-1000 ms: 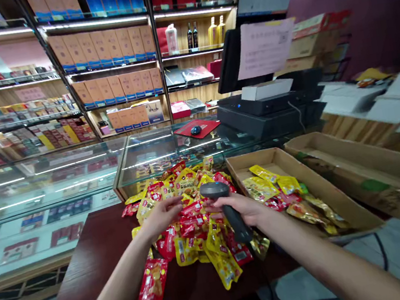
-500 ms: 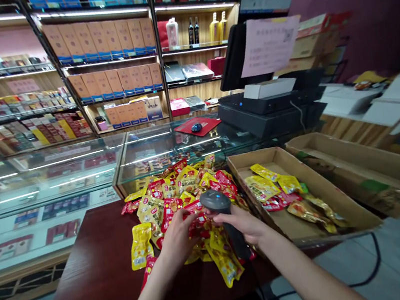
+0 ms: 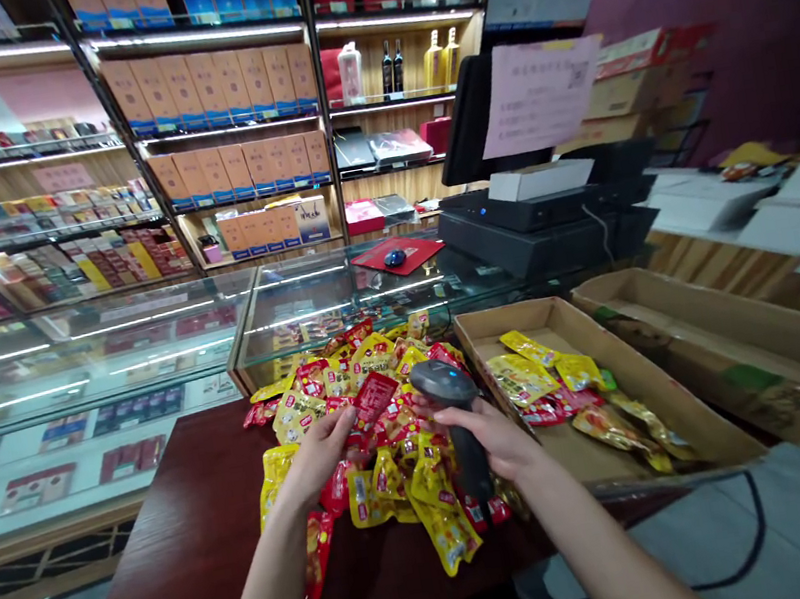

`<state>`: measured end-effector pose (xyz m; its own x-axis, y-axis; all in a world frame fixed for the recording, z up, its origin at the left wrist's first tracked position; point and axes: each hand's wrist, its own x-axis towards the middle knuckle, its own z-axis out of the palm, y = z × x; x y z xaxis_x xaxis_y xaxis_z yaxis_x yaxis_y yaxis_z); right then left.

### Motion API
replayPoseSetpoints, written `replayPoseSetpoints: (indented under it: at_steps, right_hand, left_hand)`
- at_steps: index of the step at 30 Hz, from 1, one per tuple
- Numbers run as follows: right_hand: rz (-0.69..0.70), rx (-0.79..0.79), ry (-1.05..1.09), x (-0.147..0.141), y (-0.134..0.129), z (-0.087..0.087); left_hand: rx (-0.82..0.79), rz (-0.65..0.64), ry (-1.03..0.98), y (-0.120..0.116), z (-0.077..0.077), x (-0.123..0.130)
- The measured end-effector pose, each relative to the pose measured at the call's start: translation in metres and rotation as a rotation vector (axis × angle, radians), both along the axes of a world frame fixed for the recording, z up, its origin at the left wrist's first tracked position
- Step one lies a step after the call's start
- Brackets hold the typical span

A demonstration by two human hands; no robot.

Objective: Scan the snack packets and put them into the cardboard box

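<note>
My right hand [image 3: 493, 432] is closed round the handle of a dark grey barcode scanner [image 3: 444, 384], its head tilted toward the pile. Between the thumb and fingers of my left hand [image 3: 319, 459] is a red snack packet [image 3: 375, 398], raised over the heap, left of the scanner. Beneath both hands spreads a heap of yellow and red snack packets [image 3: 391, 483] on the dark red wooden table [image 3: 179, 537]. One long red packet [image 3: 319, 565] lies under my left wrist, near the heap's front left.
On the right, an open cardboard box [image 3: 571, 470] holds several packets, with another cardboard box [image 3: 745, 326] beside it. A glass display counter [image 3: 308, 294] adjoins the table, carrying a red mat [image 3: 422, 247] with a mouse. A monitor [image 3: 468, 127] stands behind. A cable [image 3: 757, 516] hangs at right.
My left hand has moved left and up from the scanner's front, with the red packet now visible in it. The scanner has shifted slightly right and up in my right hand.
</note>
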<state>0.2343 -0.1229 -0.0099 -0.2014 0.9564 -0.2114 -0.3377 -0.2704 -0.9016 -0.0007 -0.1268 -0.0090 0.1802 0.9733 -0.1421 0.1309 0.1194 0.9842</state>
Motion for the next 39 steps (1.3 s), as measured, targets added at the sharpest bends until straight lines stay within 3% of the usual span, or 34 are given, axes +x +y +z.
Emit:
replayPoseSetpoints:
  at_steps: [2, 5, 9, 14, 17, 22, 25, 33, 39]
  right_hand:
    - [0.01, -0.014, -0.013, -0.005, -0.002, 0.002]
    - [0.013, -0.05, -0.056, -0.013, -0.006, 0.007]
    - [-0.003, -0.026, -0.035, -0.015, -0.006, 0.013]
    - [0.031, -0.055, -0.056, -0.012, -0.001, 0.016]
    - [0.064, -0.021, -0.068, -0.01, 0.004, 0.014]
    - [0.15, -0.085, 0.03, -0.005, 0.015, 0.005]
    - [0.257, -0.118, 0.134, 0.001, 0.023, 0.0]
    - [0.319, -0.166, 0.205, 0.005, 0.032, 0.0]
    - [0.254, -0.068, 0.151, 0.01, 0.028, 0.027]
  left_hand:
    - [-0.142, -0.023, -0.216, -0.001, -0.003, 0.012]
    - [-0.213, -0.059, -0.359, -0.003, -0.007, 0.028]
    - [-0.215, -0.088, -0.315, -0.002, -0.006, 0.033]
    - [-0.094, -0.091, -0.132, 0.009, 0.003, 0.028]
    - [-0.064, -0.067, -0.088, 0.021, -0.002, 0.027]
    - [-0.168, -0.059, -0.195, 0.039, -0.016, 0.024]
    - [-0.256, -0.053, -0.268, 0.046, -0.016, 0.023]
    - [-0.465, -0.147, -0.29, 0.06, -0.004, 0.02]
    - [-0.447, -0.205, -0.266, 0.074, 0.026, 0.023]
